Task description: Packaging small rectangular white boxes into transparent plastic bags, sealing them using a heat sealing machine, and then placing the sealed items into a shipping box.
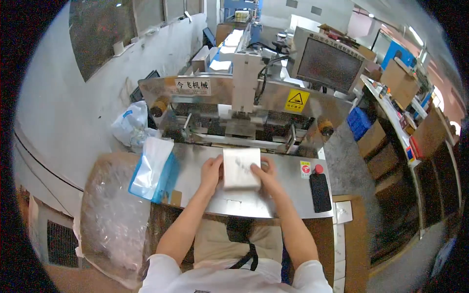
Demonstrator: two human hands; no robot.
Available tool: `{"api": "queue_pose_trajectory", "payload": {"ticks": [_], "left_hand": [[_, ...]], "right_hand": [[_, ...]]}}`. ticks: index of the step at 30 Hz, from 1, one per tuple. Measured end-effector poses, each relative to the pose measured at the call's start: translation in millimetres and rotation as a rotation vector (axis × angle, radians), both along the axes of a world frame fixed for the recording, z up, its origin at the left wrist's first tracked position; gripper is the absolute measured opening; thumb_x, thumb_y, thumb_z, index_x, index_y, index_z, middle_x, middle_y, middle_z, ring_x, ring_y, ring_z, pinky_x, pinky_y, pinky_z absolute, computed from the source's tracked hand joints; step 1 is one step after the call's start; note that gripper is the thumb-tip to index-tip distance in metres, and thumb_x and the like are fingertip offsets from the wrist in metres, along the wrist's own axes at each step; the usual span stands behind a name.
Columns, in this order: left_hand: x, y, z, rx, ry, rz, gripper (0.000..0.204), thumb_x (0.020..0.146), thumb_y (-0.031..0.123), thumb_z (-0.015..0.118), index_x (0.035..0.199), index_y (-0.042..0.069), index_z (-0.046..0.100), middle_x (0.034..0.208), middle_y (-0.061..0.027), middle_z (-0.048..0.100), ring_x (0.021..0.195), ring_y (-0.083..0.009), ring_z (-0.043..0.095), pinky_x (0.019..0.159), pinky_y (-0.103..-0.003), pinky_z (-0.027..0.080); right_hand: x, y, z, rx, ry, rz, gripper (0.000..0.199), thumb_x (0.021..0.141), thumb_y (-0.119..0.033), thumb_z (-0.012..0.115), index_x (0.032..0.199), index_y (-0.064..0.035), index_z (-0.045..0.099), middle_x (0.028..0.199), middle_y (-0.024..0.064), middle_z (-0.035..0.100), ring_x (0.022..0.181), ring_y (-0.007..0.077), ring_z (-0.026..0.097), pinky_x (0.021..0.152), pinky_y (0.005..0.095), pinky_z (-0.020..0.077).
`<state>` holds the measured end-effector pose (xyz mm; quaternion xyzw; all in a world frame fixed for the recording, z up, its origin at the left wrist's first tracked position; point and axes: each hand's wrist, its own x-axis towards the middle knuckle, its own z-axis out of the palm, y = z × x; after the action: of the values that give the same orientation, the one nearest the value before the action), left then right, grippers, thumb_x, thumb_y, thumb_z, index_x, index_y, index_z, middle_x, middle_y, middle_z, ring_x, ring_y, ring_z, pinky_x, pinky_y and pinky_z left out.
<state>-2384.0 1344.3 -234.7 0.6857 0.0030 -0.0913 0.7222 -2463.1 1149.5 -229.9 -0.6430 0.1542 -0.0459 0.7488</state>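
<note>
A white box with a faint grey mark on its upper face is held between my two hands, above the metal worktable and in front of the machine. My left hand is closed against the box's left side, its fingertips partly hidden. On the other side my right hand grips it, with the thumb lying on the top face. The machine's steel front panel stands just beyond, with its pressing head over the middle.
On the table's left lies a blue-and-white pack of clear bags, near a white plastic bag. A carton of clear plastic stands lower left. At right are a red button, a black handheld object and stacked white boxes.
</note>
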Motion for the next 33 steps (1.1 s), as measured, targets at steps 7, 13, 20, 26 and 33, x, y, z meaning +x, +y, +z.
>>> {"api": "queue_pose_trajectory", "payload": {"ticks": [7,13,20,26,33], "left_hand": [[-1.2,-0.6,-6.9,-0.050,0.115,-0.261,0.039,0.092,0.033,0.066,0.109,-0.001,0.058,0.087,-0.0073,0.065,0.068,-0.0152,0.062,0.065,-0.029,0.053],[124.2,-52.3,-51.0,-0.058,0.063,-0.146,0.043,0.086,0.030,0.072,0.111,-0.002,0.057,0.085,-0.0078,0.067,0.071,-0.0167,0.064,0.065,-0.030,0.052],[225.5,20.3,-103.0,-0.269,0.050,-0.187,0.013,0.091,0.000,0.064,0.103,-0.004,0.063,0.092,-0.0087,0.067,0.082,-0.0173,0.066,0.073,-0.027,0.058],[74.3,-2.0,-29.6,0.110,-0.234,-0.303,0.034,0.093,0.011,0.067,0.123,-0.003,0.058,0.105,-0.0070,0.063,0.092,-0.0161,0.065,0.077,-0.023,0.052],[10.7,51.3,49.7,0.211,-0.201,-0.172,0.040,0.094,0.022,0.067,0.126,0.002,0.058,0.117,-0.0071,0.064,0.102,-0.0143,0.062,0.084,-0.026,0.048]], "right_hand": [[-115.9,-32.5,2.9,-0.034,-0.016,0.045,0.091,0.073,-0.015,0.084,0.145,-0.0030,0.031,0.122,0.0199,0.060,0.108,0.0249,0.062,0.093,0.0368,0.0506],[-242.5,-107.1,14.6,-0.091,-0.074,-0.427,0.091,0.066,0.000,0.076,0.146,0.0014,0.033,0.134,0.0150,0.053,0.125,0.0266,0.051,0.110,0.0380,0.0379],[-375.2,-223.2,26.0,-0.948,0.203,-0.898,0.078,0.070,-0.021,0.084,0.134,0.0029,0.046,0.122,0.0202,0.061,0.112,0.0293,0.061,0.097,0.0376,0.0473],[-483.0,-294.5,-73.0,-0.850,0.663,-0.664,0.071,0.072,-0.032,0.082,0.130,-0.0015,0.054,0.113,0.0187,0.067,0.103,0.0295,0.065,0.090,0.0375,0.0504],[-450.9,-327.2,-205.7,-1.123,0.995,-0.513,0.023,0.079,-0.020,0.064,0.092,-0.0005,0.068,0.105,0.0228,0.066,0.090,0.0386,0.065,0.083,0.0424,0.0521]]}}
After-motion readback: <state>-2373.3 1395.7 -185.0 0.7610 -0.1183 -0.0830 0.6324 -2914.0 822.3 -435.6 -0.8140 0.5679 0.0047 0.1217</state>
